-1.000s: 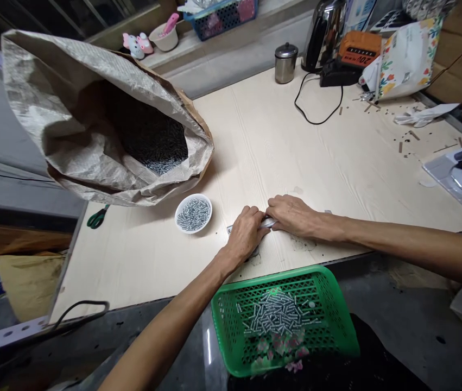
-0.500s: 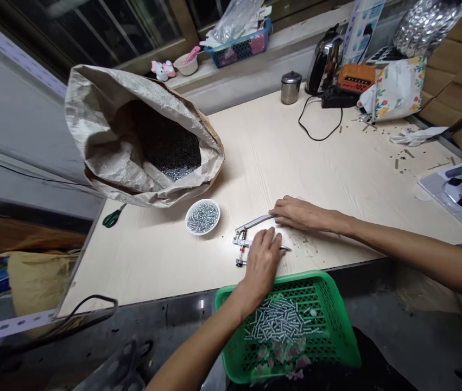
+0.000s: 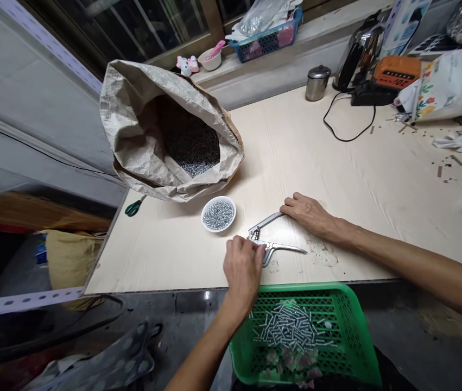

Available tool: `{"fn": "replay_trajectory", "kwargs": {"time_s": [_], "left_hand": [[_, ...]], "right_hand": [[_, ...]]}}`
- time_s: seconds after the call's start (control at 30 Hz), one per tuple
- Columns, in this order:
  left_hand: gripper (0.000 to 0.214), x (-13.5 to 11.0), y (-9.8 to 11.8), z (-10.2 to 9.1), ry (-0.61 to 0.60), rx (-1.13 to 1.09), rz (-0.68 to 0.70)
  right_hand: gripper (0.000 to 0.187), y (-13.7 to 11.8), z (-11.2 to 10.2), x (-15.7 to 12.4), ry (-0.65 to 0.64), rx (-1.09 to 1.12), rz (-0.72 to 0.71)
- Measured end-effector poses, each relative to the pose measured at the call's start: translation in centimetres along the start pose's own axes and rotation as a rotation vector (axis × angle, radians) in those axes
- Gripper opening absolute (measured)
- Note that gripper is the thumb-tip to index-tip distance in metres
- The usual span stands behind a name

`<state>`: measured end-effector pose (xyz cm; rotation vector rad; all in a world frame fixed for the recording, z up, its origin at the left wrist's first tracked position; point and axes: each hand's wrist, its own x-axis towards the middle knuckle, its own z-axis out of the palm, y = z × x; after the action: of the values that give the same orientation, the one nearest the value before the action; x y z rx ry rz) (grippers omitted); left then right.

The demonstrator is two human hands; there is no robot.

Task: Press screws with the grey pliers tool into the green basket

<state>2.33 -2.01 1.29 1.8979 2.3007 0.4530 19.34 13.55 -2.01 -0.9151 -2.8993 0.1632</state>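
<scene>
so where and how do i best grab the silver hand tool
Grip the silver hand tool probably by its two handles, from the right: they splay apart that way. The spring and the left hand are at the opposite end.

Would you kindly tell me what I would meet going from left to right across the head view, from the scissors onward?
Green-handled scissors → white bowl → left hand → silver hand tool → right hand → kettle → floral bag.

Sack (image 3: 133, 114) and bowl (image 3: 218, 214) block the left; mid-table (image 3: 316, 168) lies open.
</scene>
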Motion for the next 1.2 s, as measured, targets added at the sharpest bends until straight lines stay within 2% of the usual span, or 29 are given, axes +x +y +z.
{"fn": "replay_trajectory", "kwargs": {"time_s": [0.07,0.17,0.23,0.27,0.33,0.43,0.5,0.57,0.6,0.67,0.73,0.8,0.87,0.93,1.03,1.2], "left_hand": [[0.022,0.7,-1.4,-0.5,-0.125,0.055,-0.139],[0.025,2.3,-2.8,-0.4,-0.38,0.002,-0.255],[0.025,3.2,-3.0,-0.5,-0.492,-0.013,-0.238],[0.024,3.4,-2.9,-0.8,-0.501,0.013,-0.19],[0.021,3.2,-2.3,-1.9,-0.416,0.127,-0.035],[0.023,0.9,-0.9,-4.3,-0.233,0.287,0.234],[0.024,-0.9,-0.1,-5.8,-0.258,0.279,0.405],[0.015,-1.7,-0.1,-6.7,-0.309,0.228,0.485],[0.012,-1.4,-0.5,-7.0,-0.3,0.216,0.471],[0.015,0.6,-2.1,-7.0,-0.196,0.236,0.365],[0.021,3.8,-4.3,-6.6,-0.074,0.283,0.212],[0.021,7.0,-6.3,-5.8,-0.021,0.314,0.139],[0.021,9.4,-7.7,-4.7,-0.056,0.333,0.159],[0.022,10.6,-8.3,-3.8,-0.104,0.351,0.208],[0.023,11.0,-8.1,-3.0,-0.162,0.397,0.268],[0.029,10.9,-7.4,-3.1,-0.266,0.506,0.356]], "right_hand": [[0.023,-0.1,0.0,0.1,-0.01,0.01,0.011],[0.024,-0.4,0.3,0.2,-0.005,0.018,0.045],[0.025,-0.5,0.6,0.1,0.015,0.026,0.06],[0.025,-0.6,0.8,0.1,0.028,0.031,0.06],[0.026,-0.6,1.0,0.0,0.05,0.038,0.053],[0.027,-0.5,1.3,0.0,0.074,0.046,0.047],[0.025,-0.6,1.3,0.0,0.087,0.044,0.049],[0.025,-0.7,1.4,-0.1,0.098,0.038,0.055],[0.025,-0.7,1.5,-0.1,0.102,0.032,0.058],[0.026,-0.8,1.6,-0.1,0.11,0.018,0.062],[0.026,-0.9,1.7,-0.2,0.118,0.007,0.062],[0.024,-0.9,1.7,-0.2,0.126,0.008,0.062],[0.023,-1.0,1.7,-0.2,0.127,0.017,0.067],[0.025,-1.0,1.7,-0.2,0.129,0.02,0.075],[0.028,-1.1,1.7,-0.3,0.14,0.02,0.087],[0.029,-1.1,1.8,-0.3,0.154,0.003,0.088]]}}
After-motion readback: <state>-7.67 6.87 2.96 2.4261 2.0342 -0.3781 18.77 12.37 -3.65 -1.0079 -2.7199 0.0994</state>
